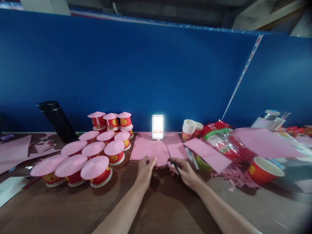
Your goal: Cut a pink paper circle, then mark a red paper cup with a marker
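A round pink paper disc (pixel 158 154) is pinched at its lower left edge by my left hand (pixel 145 171), thumb on top. My right hand (pixel 184 171) is closed round the handles of dark scissors (pixel 175 166), whose blades point up along the disc's right edge. Small pink bits hang near the disc's lower right edge. Behind the disc, pink sheets (pixel 141 143) lie on the brown table (pixel 117 208).
At the left stand several red cups with pink cone tops (pixel 95 167) and a black bottle (pixel 58 122). On the right are white-rimmed cups (pixel 188 128), a plastic cup bag (pixel 218 139), pink scraps (pixel 237 175) and an orange-red cup (pixel 264 170). A blue partition (pixel 146 71) rises behind.
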Available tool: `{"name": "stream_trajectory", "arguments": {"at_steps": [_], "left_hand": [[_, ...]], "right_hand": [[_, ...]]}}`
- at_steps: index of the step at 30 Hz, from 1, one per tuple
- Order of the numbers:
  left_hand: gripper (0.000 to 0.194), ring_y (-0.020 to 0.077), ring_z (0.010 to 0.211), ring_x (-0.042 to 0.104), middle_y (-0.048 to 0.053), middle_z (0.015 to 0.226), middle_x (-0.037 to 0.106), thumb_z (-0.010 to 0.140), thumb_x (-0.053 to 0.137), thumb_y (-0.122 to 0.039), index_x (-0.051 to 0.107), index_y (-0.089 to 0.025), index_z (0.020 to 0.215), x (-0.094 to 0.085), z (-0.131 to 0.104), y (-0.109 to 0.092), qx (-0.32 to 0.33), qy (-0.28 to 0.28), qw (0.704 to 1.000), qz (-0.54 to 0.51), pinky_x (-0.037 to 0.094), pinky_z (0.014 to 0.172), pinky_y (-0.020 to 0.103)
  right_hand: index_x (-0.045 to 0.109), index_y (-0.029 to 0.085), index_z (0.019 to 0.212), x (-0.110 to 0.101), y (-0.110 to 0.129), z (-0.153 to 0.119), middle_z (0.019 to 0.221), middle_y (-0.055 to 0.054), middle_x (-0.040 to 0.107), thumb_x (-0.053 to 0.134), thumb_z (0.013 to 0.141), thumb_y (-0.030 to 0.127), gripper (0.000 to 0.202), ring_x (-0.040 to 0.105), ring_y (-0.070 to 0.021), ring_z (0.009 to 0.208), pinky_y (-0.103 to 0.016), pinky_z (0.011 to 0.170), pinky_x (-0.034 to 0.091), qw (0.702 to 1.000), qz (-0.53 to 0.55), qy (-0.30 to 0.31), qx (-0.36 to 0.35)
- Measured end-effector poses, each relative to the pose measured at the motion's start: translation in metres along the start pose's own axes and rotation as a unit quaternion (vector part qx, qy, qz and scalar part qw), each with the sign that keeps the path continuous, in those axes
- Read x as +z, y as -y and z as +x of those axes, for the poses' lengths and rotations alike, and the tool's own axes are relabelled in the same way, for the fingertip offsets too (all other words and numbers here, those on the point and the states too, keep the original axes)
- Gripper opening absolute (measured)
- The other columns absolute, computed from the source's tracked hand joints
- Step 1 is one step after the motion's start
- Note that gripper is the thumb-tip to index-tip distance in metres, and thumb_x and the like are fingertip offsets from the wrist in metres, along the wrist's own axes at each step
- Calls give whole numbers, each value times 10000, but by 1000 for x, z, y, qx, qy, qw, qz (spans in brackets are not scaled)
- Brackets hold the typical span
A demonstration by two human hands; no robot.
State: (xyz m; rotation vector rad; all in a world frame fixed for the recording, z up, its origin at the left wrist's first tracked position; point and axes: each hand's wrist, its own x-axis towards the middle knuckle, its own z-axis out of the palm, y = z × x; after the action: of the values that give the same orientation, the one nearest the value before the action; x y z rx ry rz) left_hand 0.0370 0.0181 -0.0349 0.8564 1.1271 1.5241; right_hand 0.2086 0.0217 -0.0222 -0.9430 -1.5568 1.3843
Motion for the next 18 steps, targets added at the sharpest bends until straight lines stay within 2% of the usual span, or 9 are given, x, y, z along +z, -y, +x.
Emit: {"name": "stream_trajectory", "arguments": {"at_steps": [18], "left_hand": [[351, 105, 496, 513, 32, 606, 611, 609, 676, -418, 631, -97, 745, -1, 0, 0, -12, 2, 1000, -2, 397, 468, 211]], "right_hand": [[595, 132, 1035, 0, -3, 1, 598, 21, 513, 614, 738, 427, 419, 460, -78, 480, -206, 455, 355, 1000, 13, -4, 3]]}}
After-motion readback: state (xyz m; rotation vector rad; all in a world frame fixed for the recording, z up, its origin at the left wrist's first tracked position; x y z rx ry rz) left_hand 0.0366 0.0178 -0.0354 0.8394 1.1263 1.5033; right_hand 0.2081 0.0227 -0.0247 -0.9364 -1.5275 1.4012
